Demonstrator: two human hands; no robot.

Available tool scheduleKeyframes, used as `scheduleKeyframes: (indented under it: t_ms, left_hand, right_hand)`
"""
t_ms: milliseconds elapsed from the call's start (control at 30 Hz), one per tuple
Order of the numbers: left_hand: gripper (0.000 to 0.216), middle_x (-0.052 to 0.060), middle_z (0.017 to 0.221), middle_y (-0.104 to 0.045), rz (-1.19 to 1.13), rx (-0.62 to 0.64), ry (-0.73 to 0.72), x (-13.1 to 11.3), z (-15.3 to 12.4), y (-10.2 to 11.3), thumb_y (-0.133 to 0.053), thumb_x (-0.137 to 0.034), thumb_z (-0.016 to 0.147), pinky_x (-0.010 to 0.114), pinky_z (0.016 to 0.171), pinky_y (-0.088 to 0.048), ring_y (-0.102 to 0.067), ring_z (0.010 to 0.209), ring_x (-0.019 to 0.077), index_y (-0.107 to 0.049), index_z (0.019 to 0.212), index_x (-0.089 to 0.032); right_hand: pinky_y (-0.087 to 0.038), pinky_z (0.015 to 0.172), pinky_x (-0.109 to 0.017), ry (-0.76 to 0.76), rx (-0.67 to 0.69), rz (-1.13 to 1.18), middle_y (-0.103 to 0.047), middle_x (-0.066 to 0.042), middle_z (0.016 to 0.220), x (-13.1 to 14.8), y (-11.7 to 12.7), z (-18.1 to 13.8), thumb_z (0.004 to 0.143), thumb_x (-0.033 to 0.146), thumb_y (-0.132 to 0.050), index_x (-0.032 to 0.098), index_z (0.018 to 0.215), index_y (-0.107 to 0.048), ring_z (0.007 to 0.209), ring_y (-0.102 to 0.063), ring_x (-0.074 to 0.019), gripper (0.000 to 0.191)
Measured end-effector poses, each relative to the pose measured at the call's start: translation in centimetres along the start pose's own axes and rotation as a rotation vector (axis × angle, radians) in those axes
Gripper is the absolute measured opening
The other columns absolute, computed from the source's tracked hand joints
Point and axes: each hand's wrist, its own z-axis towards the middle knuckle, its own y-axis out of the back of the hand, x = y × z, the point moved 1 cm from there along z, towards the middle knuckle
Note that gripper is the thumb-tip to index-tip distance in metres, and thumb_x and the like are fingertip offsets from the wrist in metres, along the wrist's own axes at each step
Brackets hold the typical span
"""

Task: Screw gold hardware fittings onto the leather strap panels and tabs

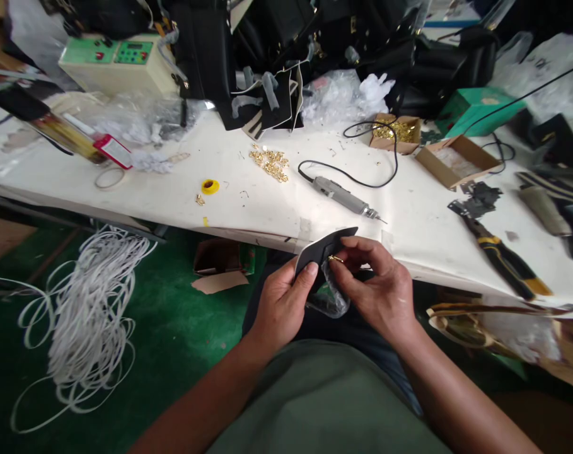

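My left hand [286, 296] grips a black leather-like panel [318, 249] by its near left edge, thumb on top. A plastic-wrapped strap [332, 301] loops down from the panel between my hands. At the panel's right side my right hand [378, 284] pinches a small gold metal fitting [334, 258] between thumb and fingers, against or very close to the panel. Both hands are held over my lap, just in front of the table edge. Beyond them on the table lies a grey electric screwdriver [345, 197], its bit pointing right. A pile of gold fittings [271, 162] lies farther back.
A yellow tape roll [210, 186] sits left on the white table [173, 202]. Black-and-yellow pliers [506, 258] lie right, near small cardboard boxes [456, 161]. Black bags [205, 57] and a control box [120, 63] line the back. White cord [90, 321] heaps on the floor.
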Motion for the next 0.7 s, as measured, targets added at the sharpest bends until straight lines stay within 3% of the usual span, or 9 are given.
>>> scheduleKeyframes:
  t_ms: [333,700]
  left_hand:
    - [0.039,0.005,0.117,-0.080,0.085,-0.002,-0.027,-0.11,-0.30,-0.02,-0.059,-0.044,0.104,0.028,0.090,-0.055,-0.072,0.100,0.0214,-0.074,0.131,-0.020]
    - [0.038,0.004,0.108,-0.081,0.143,0.031,-0.028,-0.14,-0.67,0.16,-0.060,-0.043,0.103,0.031,0.089,-0.055,-0.072,0.094,0.0231,-0.075,0.129,-0.020]
  right_hand:
    - [-0.058,0.074,-0.030,0.033,-0.057,-0.036,-0.075,0.002,0.089,0.08,-0.07,-0.37,0.088,0.023,-0.075,0.025,0.120,-0.066,0.072,-0.067,-0.0136,0.033]
    - [-0.062,0.075,-0.034,0.288,-0.026,-0.271,-0.077,-0.001,0.092,0.10,0.41,-0.35,0.089,0.020,-0.072,0.028,0.123,-0.067,0.077,-0.074,-0.0186,0.035]
